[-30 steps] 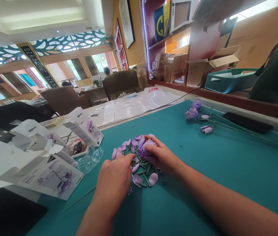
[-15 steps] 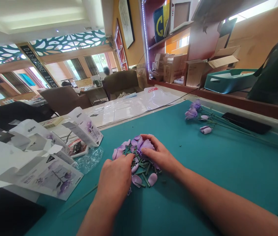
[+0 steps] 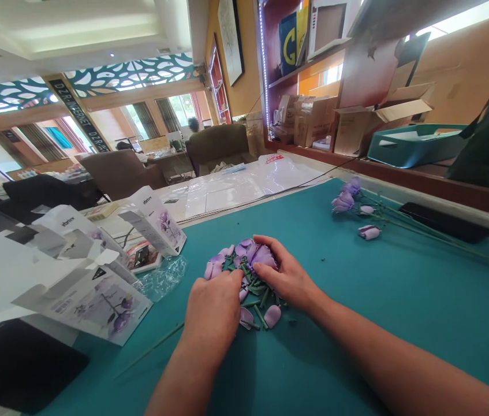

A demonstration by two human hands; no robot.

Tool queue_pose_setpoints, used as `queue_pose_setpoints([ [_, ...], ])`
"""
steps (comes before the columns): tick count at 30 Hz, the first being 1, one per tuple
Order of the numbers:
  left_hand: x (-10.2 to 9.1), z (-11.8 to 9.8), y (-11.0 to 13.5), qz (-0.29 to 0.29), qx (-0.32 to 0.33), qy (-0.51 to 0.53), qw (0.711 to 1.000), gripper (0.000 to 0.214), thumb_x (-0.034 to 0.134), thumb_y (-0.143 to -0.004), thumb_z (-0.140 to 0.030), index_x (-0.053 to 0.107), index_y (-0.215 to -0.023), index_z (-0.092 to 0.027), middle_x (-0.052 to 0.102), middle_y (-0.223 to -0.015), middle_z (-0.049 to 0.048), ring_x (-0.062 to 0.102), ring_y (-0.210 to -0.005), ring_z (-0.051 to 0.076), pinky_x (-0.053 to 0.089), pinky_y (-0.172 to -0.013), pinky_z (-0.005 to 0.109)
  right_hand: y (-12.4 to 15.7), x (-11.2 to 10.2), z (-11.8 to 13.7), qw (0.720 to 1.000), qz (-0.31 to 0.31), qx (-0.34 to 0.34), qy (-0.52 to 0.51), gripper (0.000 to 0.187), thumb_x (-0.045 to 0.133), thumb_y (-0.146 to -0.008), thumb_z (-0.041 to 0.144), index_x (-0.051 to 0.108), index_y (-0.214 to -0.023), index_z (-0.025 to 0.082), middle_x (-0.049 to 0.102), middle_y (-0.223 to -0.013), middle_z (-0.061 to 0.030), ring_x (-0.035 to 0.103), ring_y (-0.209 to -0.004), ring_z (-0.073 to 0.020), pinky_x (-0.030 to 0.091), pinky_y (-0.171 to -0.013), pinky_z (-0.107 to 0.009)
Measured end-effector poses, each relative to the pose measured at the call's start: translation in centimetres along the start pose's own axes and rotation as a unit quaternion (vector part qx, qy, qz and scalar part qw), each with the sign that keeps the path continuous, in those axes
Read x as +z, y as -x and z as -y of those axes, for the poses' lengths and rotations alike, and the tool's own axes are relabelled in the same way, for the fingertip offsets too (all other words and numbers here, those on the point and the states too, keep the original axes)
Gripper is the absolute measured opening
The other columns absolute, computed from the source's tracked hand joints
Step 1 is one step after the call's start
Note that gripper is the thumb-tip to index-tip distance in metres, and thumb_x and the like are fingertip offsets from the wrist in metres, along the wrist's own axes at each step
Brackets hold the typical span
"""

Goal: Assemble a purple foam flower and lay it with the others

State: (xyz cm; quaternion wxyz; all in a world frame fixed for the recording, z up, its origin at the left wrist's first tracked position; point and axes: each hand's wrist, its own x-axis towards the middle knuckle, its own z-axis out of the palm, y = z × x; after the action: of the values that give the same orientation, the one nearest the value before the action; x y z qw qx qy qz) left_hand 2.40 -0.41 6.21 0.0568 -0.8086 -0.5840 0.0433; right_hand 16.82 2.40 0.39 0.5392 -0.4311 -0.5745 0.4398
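left of the fingers lie a printed flower box (image 3: 105,303) and clear plastic wrap (image 3: 164,278). the left hand (image 3: 213,315) rests its fingers together on a heap of purple petals and green stems (image 3: 261,306). the right hand (image 3: 285,277) curves over a purple flower head (image 3: 264,256); i cannot tell if it grips. open blue-green bench (image 3: 348,346) lies to the right, with long purple flowers (image 3: 343,201) past the fingers.

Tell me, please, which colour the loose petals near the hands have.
The loose petals are pale lilac purple; they show best in the head view.
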Motion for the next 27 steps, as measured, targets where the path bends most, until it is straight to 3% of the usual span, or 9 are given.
queue_pose_setpoints([
  [10, 0.2, -0.2, 0.1, -0.004, -0.012, 0.014, 1.0, 0.034, 0.036, -0.085, -0.006, 0.063, -0.097, -0.022, 0.073, -0.091, 0.0066, 0.067, -0.086, 0.028, 0.045, -0.069, 0.037, -0.1, 0.2, -0.4, 0.998, -0.002, -0.016, 0.062, 0.059, 0.055, -0.075, 0.031, 0.047, -0.132, 0.016, 0.05, -0.135, -0.0101, 0.046, -0.124, -0.0261, 0.032, -0.107, -0.042],
  [27, 1.4, 0.0, -0.1, -0.015, -0.005, 0.033, 0.999, 0.033, 0.037, -0.082, -0.004, 0.062, -0.095, -0.021, 0.073, -0.092, 0.0063, 0.065, -0.091, 0.025, 0.044, -0.072, 0.035, 0.4, 1.0, -0.9, 0.995, -0.018, -0.039, 0.087, 0.056, 0.056, -0.077, 0.024, 0.049, -0.132, 0.024, 0.05, -0.137, -0.0055, 0.042, -0.129, -0.0239, 0.029, -0.111, -0.041],
])
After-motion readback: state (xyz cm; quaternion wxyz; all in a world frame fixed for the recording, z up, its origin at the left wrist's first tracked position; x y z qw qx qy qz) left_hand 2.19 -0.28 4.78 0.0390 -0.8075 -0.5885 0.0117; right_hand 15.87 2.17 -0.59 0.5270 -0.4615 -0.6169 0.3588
